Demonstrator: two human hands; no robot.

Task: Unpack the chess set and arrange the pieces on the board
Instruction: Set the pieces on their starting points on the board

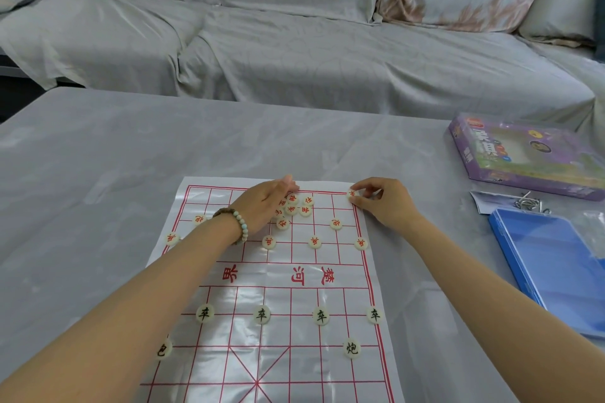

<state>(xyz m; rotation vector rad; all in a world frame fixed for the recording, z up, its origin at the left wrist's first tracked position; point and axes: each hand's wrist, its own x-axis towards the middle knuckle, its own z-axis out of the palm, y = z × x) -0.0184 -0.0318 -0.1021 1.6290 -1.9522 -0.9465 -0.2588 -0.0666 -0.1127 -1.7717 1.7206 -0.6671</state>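
Note:
A white plastic board sheet with red grid lines lies on the table. Cream round pieces with red characters stand on its far half, and several more sit in a loose pile near the far edge. Black-character pieces stand in a row on the near half. My right hand pinches a red-character piece at the board's far right corner. My left hand, with a bead bracelet on the wrist, rests over the left side of the pile, fingers stretched toward the far edge.
A purple chess set box lies at the table's right. Nearer sits a blue plastic case, with small metal parts and a paper slip beside it. A grey-covered sofa runs behind the table.

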